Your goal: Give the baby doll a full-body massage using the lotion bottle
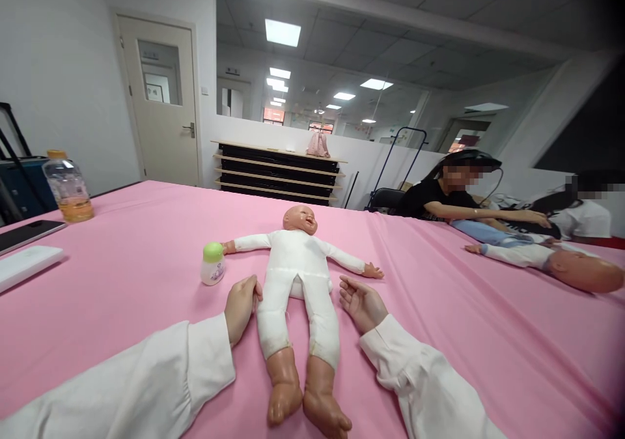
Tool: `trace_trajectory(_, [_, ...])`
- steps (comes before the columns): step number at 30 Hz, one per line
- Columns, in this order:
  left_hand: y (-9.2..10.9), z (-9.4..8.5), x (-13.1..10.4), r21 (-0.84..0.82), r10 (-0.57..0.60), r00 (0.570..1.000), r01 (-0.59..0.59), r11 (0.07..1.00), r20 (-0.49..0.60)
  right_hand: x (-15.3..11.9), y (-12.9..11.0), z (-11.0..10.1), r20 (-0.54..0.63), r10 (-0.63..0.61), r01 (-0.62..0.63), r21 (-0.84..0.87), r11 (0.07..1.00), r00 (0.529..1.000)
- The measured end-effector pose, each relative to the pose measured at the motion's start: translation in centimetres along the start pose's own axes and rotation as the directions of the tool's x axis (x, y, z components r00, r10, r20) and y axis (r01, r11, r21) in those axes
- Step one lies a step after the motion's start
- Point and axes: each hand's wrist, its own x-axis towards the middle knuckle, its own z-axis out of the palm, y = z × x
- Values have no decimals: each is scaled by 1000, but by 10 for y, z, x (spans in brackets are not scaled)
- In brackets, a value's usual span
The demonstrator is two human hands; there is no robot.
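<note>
A baby doll point(297, 256) in a white cloth body lies on its back on the pink tablecloth point(161, 250), arms spread, head away from me and bare feet toward me. My left hand point(243, 305) rests on the cloth beside the doll's hip on the left, fingers curled together with nothing visible in them. On the other side, my right hand point(362, 302) lies half turned up near the doll's hip, its fingers loosely bent and holding nothing. Close to the doll's hand on the left stands a small white bottle with a green cap point(213, 264).
At the left are a drink bottle point(69, 188), a phone point(29, 235) and a white flat box point(28, 266). On the right, a person point(446, 191) reaches over another doll point(551, 260); a second person point(583, 208) sits beyond. Shelving point(278, 172) stands behind the table.
</note>
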Motion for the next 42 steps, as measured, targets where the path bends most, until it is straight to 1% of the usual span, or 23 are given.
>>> trace_trajectory(2, [-2,-1,3,-19,-3,1000,3,1000,-16,2,-1,-2,-86,85,-78,84,993,993])
trace_trajectory(3, [-2,-2,3,-18,5,1000,-5,1000,-18,3,-2,-1,-113,125,-111,128,986,986])
trace_trajectory(4, [-1,-3,4,-10,15,1000,-15,1000,-21,3,-2,-1,-115,147,-129,150,980,982])
trace_trajectory(6, [0,-5,6,21,35,999,-34,999,-41,2,-3,1,-102,169,-150,175,973,980])
trace_trajectory(9, [1,-10,12,66,63,993,-56,996,-99,1,-4,4,-100,168,-146,202,969,981])
trace_trajectory(12, [-3,-15,20,54,40,991,-33,998,-126,2,-4,4,-138,170,-138,219,966,976])
trace_trajectory(14, [-7,-16,23,45,11,994,-6,999,-113,3,-4,3,-137,183,-148,233,961,973])
trace_trajectory(17, [-10,-15,24,77,4,997,1,997,-74,5,-4,0,-111,215,-178,278,944,970])
trace_trajectory(21, [-9,-16,22,125,-5,999,10,992,-43,5,-3,-5,-132,256,-208,296,932,958])
trace_trajectory(25, [-11,-20,22,143,-18,999,22,989,-32,4,2,-7,-175,218,-163,284,945,960])
trace_trajectory(28, [-17,-21,24,153,-34,999,36,988,-19,4,6,-8,-171,189,-147,232,962,967])
trace_trajectory(32, [-25,-19,27,203,-31,998,19,979,56,6,9,-9,-136,194,-170,172,970,972])
trace_trajectory(35, [-28,-19,27,222,-41,990,10,975,133,7,8,-9,-136,206,-177,200,964,969])
trace_trajectory(38, [-27,-20,26,223,-61,982,20,975,176,6,8,-9,-156,198,-159,233,959,968])
trace_trajectory(42, [-21,-20,24,208,-84,982,48,977,167,5,11,-10,-177,153,-114,213,970,972])
